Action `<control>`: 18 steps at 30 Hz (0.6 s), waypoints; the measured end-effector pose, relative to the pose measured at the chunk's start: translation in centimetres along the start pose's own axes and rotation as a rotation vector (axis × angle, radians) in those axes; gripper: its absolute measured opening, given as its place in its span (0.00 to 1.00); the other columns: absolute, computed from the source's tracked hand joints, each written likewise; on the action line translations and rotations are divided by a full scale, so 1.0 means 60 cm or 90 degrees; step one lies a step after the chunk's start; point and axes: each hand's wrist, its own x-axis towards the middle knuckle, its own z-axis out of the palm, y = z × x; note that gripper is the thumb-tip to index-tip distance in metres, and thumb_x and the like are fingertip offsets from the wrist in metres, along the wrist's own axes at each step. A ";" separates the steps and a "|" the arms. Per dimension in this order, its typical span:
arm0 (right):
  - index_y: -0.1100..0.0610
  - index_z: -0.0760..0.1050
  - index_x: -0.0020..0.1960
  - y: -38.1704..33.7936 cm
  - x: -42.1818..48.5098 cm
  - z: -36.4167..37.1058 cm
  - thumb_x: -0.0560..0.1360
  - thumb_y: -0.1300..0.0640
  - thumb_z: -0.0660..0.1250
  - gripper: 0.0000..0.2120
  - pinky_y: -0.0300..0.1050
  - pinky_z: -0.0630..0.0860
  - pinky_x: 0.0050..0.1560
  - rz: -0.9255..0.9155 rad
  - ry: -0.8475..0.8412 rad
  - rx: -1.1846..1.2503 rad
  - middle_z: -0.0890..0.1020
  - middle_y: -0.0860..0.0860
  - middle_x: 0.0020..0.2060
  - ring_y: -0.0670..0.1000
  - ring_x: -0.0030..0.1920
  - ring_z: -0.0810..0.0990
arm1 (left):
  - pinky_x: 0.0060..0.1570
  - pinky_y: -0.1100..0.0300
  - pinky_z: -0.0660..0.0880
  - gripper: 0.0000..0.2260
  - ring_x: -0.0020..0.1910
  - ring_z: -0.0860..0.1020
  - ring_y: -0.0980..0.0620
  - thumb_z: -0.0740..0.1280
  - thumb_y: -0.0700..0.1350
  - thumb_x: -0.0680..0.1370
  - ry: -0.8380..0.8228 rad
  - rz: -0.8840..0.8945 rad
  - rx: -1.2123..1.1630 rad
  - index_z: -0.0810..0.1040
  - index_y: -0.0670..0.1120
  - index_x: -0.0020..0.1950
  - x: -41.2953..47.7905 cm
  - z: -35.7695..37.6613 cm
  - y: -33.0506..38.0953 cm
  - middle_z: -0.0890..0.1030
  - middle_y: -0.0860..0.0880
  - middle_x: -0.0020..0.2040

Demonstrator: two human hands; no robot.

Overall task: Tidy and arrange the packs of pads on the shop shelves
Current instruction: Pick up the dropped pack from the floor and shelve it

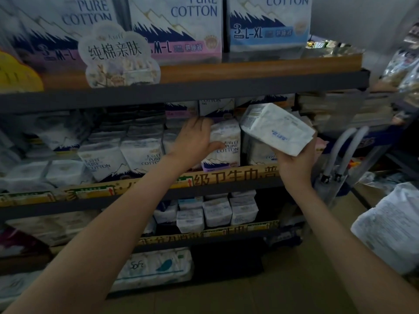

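Note:
My left hand (195, 138) grips the left side of an upright white Pure Cotton pack with a purple base (226, 146), which stands on the middle shelf (145, 196); the thumb lies across its front. My right hand (294, 162) holds a second white pack of pads (276, 130) from below. That pack is tilted and raised in front of the shelf's right end. More white packs (122, 157) stand in a row to the left on the same shelf.
Large Pure Cotton boxes (176, 30) fill the top shelf behind a flower-shaped sign (118, 57). Smaller packs (217, 211) sit on the lower shelf and a Soft pack (154, 268) at the bottom. A trolley handle (347, 150) and a white bag (390, 227) stand at right.

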 end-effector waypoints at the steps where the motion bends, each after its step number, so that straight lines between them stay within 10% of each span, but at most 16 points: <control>1: 0.52 0.60 0.62 -0.002 -0.001 -0.002 0.73 0.74 0.66 0.27 0.29 0.70 0.56 -0.005 0.001 -0.007 0.69 0.45 0.58 0.31 0.58 0.72 | 0.42 0.50 0.77 0.28 0.41 0.78 0.37 0.62 0.62 0.70 -0.002 0.010 0.012 0.76 0.34 0.47 0.005 -0.001 -0.003 0.79 0.37 0.39; 10: 0.56 0.61 0.62 -0.021 -0.002 0.001 0.71 0.73 0.69 0.27 0.26 0.71 0.51 0.044 0.017 0.000 0.71 0.41 0.57 0.28 0.55 0.73 | 0.66 0.49 0.57 0.40 0.67 0.65 0.41 0.69 0.64 0.70 -0.095 -0.048 0.055 0.60 0.44 0.74 -0.015 0.004 0.009 0.68 0.42 0.69; 18: 0.50 0.64 0.61 -0.027 0.000 0.009 0.71 0.72 0.70 0.27 0.24 0.71 0.50 0.084 -0.036 -0.005 0.73 0.39 0.55 0.27 0.53 0.73 | 0.46 0.51 0.74 0.35 0.48 0.71 0.44 0.81 0.53 0.60 0.162 -0.075 -0.100 0.71 0.37 0.58 -0.101 0.007 -0.001 0.77 0.38 0.49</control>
